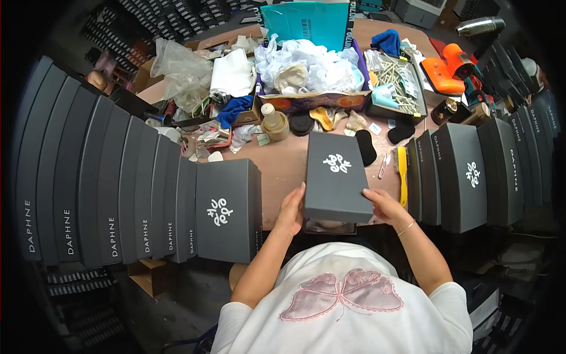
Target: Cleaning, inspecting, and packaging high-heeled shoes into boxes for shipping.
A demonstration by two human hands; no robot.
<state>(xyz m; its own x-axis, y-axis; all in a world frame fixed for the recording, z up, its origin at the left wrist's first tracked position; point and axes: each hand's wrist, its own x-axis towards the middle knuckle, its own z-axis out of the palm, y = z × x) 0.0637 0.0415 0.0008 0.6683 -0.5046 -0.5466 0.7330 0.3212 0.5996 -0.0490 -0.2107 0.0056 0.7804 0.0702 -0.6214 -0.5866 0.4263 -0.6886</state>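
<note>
Grey cardboard box [337, 176], frame centre: prob. light, stiff; left hand [290, 211] & right hand [386, 206] grasp its near side edges.

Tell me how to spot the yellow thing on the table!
Find the dark grey box that both hands hold at the table's near edge. Just right of it, before the row of standing boxes, lies a yellow brush: long, thin, the only bright yellow thing there.

A box lid [337, 175] sits between the box rows at left [118, 183] and right [477, 171], clutter behind it
</note>
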